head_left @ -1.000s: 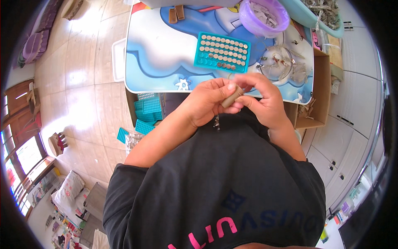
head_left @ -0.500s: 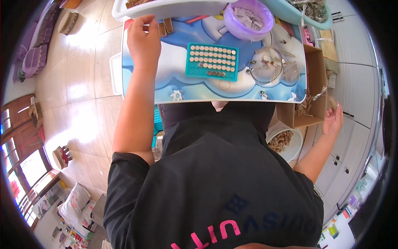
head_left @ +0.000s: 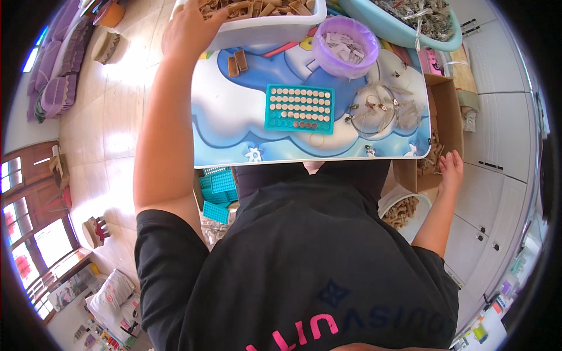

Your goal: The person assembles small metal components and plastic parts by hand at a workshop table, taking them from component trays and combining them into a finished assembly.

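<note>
Left hand [head_left: 192,30]: at the corner of a big white plastic tub [head_left: 269,31]; from here I can't tell if it grips.
Right hand [head_left: 451,169]: loosely open, near a brown cardboard box [head_left: 453,117].
Small brown pieces [head_left: 257,8]: heaped in the tub.
Teal rectangular tray [head_left: 281,123]: on the blue-and-white table [head_left: 234,117], with rows of small round pale discs [head_left: 301,100].

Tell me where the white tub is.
In the head view, the white tub is at the top, left of the purple bowl, the left hand at its left end.
</note>
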{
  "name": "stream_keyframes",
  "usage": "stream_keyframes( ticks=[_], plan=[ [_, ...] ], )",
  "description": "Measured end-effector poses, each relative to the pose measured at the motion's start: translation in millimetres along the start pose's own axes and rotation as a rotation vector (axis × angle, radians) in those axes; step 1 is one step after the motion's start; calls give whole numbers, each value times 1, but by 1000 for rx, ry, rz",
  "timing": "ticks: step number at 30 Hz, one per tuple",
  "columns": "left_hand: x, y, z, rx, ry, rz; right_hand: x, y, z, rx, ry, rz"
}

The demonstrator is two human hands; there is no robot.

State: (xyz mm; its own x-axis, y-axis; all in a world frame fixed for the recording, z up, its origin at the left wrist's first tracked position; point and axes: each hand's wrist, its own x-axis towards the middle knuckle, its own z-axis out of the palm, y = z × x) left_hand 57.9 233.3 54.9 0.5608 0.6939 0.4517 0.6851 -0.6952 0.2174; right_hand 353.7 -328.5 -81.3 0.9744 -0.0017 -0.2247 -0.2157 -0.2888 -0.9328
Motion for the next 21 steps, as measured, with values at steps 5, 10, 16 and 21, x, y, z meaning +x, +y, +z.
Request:
stream_keyframes(
  ticks=[5,10,16,21],
  plan=[
    [38,-21,31,46,-570,-98,-8,-5,24,-39,-118,-61],
    [47,2,37,-26,-758,-99,-21,-4,38,1,-208,-52],
    [47,1,52,-22,-484,-163,-22,6,44,1,-277,-84],
    [52,-3,42,41,-582,-90,-31,6,51,-8,-249,-73]
  ],
)
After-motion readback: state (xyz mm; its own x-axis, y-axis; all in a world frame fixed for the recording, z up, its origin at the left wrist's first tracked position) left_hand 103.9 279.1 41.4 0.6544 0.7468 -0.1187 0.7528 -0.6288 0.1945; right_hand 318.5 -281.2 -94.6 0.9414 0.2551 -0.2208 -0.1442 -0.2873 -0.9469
